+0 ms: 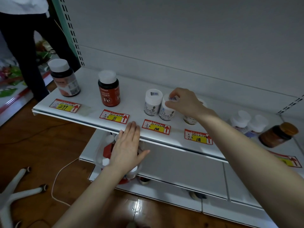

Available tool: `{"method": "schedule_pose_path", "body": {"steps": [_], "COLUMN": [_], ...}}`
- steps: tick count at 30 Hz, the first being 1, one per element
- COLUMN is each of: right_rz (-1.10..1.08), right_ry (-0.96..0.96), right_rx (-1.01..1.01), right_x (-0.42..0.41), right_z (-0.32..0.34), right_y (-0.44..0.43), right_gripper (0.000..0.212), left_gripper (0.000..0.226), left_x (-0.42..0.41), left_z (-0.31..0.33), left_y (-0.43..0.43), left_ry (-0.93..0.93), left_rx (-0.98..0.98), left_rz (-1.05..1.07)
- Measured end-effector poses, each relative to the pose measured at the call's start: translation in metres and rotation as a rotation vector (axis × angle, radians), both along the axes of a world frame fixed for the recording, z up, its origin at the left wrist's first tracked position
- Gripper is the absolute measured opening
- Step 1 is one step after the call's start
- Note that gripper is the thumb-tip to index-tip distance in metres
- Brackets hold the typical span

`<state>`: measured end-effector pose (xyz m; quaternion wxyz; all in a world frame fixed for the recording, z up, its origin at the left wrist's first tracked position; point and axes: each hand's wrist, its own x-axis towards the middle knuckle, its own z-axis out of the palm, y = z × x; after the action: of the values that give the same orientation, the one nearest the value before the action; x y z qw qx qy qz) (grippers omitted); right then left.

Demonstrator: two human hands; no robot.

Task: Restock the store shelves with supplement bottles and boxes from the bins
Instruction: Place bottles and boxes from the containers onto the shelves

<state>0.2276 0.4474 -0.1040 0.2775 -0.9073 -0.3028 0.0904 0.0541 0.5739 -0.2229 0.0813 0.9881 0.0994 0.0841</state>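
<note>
While standing upright on white metal shelf (92, 96), touching its matching twin (152, 102), small white plastic supplement bottle (165, 112): cap pinched in right hand (182, 102) grip; left hand (126, 148) grip spread flat at shelf edge.

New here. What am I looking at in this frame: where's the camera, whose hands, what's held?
There is no machine here. This is one picture from a camera worn on a person's head, looking down at their own two hands. The right hand grips the top of a white bottle, which stands on the white shelf beside a matching bottle. The left hand is flat and holds nothing, near the shelf's front edge. Also on the shelf are a red bottle marked Fe, a dark bottle, more bottles to the right, and price tags.
</note>
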Motion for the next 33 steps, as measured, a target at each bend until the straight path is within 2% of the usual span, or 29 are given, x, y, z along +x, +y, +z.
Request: {"method": "schedule_pose_path", "body": {"steps": [10,16,24,33], "right_rz": [0.015,-0.074,-0.314,-0.632], "right_ry": [-0.039,-0.143,-0.266,-0.239], "right_rx": [-0.031,0.045,0.106,-0.034], "right_x": [0.003,-0.006,-0.061,-0.147], "right_z": [-0.004,0.001,0.005,-0.011], "right_y": [-0.004,-0.011,-0.052,-0.193], "right_gripper": [0.036,0.032,0.026,0.027], "left_gripper": [0.084,0.072,0.061,0.061], "left_x": [-0.002,-0.011,-0.027,-0.046], "left_z": [-0.001,0.005,0.018,0.011], "left_y": [-0.001,-0.005,-0.033,-0.121], "left_ry": [-0.040,-0.099,-0.212,-0.188], "left_rx": [0.021,-0.007,-0.003,-0.032], "left_rz": [-0.006,-0.064,-0.372,-0.720]}}
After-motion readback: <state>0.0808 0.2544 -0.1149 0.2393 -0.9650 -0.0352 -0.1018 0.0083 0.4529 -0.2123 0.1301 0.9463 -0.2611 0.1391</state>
